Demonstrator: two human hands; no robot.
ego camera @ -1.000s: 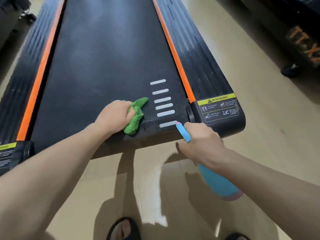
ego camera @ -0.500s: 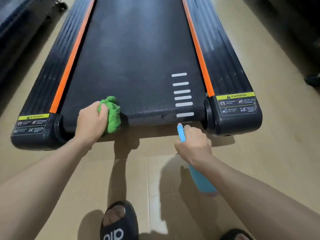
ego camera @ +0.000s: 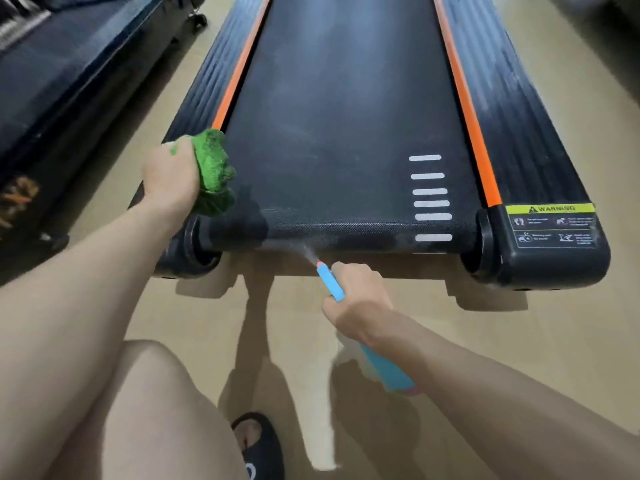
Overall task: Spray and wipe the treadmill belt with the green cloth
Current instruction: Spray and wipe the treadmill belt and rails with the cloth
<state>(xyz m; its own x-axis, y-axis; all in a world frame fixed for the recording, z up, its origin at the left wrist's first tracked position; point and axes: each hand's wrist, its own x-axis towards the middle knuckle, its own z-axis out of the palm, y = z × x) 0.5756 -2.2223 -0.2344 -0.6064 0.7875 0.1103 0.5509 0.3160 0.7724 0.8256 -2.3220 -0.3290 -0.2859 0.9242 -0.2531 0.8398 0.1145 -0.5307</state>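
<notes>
Left hand [ego camera: 171, 174] clutches green cloth [ego camera: 213, 173] at belt's [ego camera: 339, 133] left rear corner, moved leftward since earlier. Right hand [ego camera: 356, 299] grips spray bottle [ego camera: 330, 284] just off rear edge, now misting. Bare belt lies ahead.

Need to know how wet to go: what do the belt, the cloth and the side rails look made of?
Belt: matte black, woven-textured, probably rubberised fabric; spray darkens it.
Green cloth: fuzzy pile, likely microfibre, gripped by the left hand.
Side rails: ribbed, slightly glossy black, apparently plastic.
Spray bottle, in the right hand: smooth blue plastic.
</notes>
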